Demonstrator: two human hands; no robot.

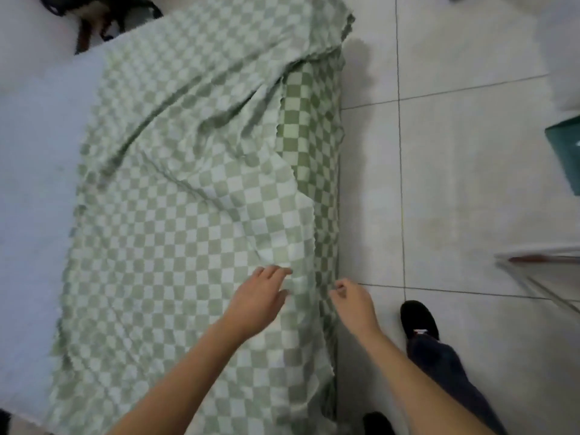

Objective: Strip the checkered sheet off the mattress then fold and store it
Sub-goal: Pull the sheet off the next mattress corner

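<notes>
The green and white checkered sheet [188, 189] lies rumpled over the right half of the mattress [34, 158], doubled back on itself, with a darker layer hanging down the bed's right side. My left hand [259, 298] hovers over the sheet near its right edge, fingers relaxed and spread, holding nothing. My right hand [351, 298] is at the sheet's hanging edge beside the bed, fingers curled. Whether it pinches the cloth is unclear.
Bare pale mattress shows on the left. White tiled floor [455, 152] runs along the bed's right side, where my feet in black shoes [419, 318] stand. A teal object [565, 149] and a pale rail-like frame [539, 262] sit at the right. Dark items [94, 17] lie beyond the bed's far end.
</notes>
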